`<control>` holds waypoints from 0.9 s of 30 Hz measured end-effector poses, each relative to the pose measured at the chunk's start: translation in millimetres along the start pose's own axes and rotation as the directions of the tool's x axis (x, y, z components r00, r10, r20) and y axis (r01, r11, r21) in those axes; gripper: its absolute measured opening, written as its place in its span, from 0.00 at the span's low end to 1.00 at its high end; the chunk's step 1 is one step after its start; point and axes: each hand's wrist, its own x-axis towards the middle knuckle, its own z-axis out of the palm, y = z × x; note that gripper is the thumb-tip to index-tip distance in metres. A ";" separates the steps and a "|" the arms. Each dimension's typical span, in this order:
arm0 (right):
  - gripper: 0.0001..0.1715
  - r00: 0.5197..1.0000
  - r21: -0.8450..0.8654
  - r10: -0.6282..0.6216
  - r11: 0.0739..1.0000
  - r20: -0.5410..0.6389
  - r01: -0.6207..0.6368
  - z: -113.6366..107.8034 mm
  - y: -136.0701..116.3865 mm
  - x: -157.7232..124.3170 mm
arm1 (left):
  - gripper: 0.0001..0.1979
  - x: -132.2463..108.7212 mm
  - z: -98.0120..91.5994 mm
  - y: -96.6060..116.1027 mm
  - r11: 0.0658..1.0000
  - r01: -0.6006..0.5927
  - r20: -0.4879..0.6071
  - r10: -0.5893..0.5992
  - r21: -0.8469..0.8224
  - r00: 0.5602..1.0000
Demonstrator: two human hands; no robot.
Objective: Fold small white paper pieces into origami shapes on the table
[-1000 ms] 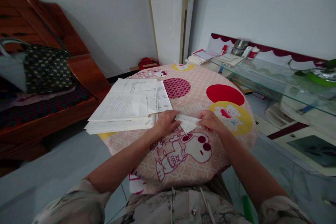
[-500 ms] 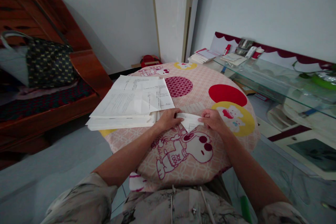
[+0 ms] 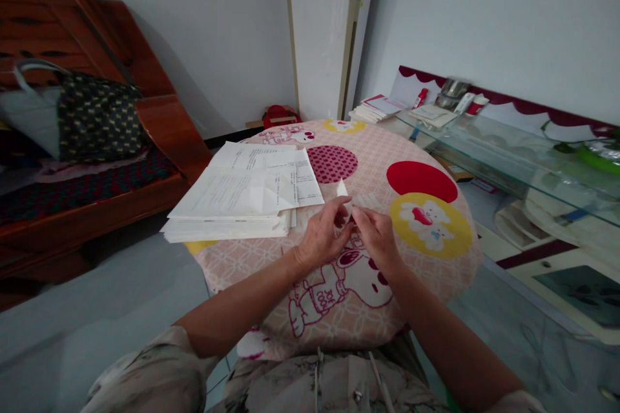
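A small folded piece of white paper (image 3: 343,192) is lifted just above the round table, pinched between both hands. My left hand (image 3: 322,237) grips it from the left with fingers curled. My right hand (image 3: 375,237) closes on it from the right, fingertips meeting the left hand's. Most of the paper is hidden behind the fingers; only its upper tip shows. The table wears a pink cartoon-print cloth (image 3: 426,251).
A stack of printed white sheets (image 3: 242,197) lies on the table's left part. A wooden bench with a dark bag (image 3: 99,116) stands at the left. A glass shelf unit (image 3: 523,155) runs along the right. A tall white appliance (image 3: 320,32) stands behind.
The folded paper lay flat on the cloth with my hands apart at its two ends. Now both hands have come together and raised it, folded up between the fingers.
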 end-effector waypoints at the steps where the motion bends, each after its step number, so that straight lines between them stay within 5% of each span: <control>1: 0.22 1.000 0.066 0.004 0.998 0.003 -0.005 0.1 -1.3 0.0 | 0.27 -2.2 1.9 1.0 0.998 -0.061 0.024 0.061 0.005 0.998; 6: 0.15 0.984 0.303 0.180 0.937 0.006 -0.173 -9.9 9.1 5.1 | 0.27 -4.1 -0.9 -3.2 0.994 -0.104 0.061 0.105 -0.019 0.993; 10: 0.11 0.908 0.308 0.363 0.857 0.209 -0.414 -25.1 26.2 11.2 | 0.22 7.1 -13.8 -16.7 0.996 -0.015 0.025 0.013 0.083 1.000; 13: 0.12 0.871 0.230 0.394 0.856 0.293 -0.464 -32.2 39.0 14.3 | 0.22 14.9 -15.6 -33.4 0.991 0.098 0.204 -0.115 0.090 0.972; 16: 0.12 0.874 0.079 0.387 0.901 0.295 -0.426 -33.6 48.8 16.3 | 0.21 18.2 -9.4 -47.4 0.978 0.123 0.367 -0.177 0.166 0.913; 20: 0.11 0.941 -0.225 0.266 0.949 0.208 -0.219 -34.8 49.9 19.5 | 0.15 20.8 -2.0 -53.9 0.972 0.052 0.424 -0.147 0.228 0.894; 23: 0.08 0.980 -0.439 0.064 0.898 0.190 0.026 -37.4 45.1 22.9 | 0.11 24.1 0.0 -54.4 0.977 0.053 0.462 -0.145 0.206 0.875; 27: 0.07 0.969 -0.577 0.014 0.806 0.247 0.136 -38.7 42.2 25.1 | 0.10 27.4 1.9 -56.3 0.975 0.034 0.500 -0.143 0.220 0.854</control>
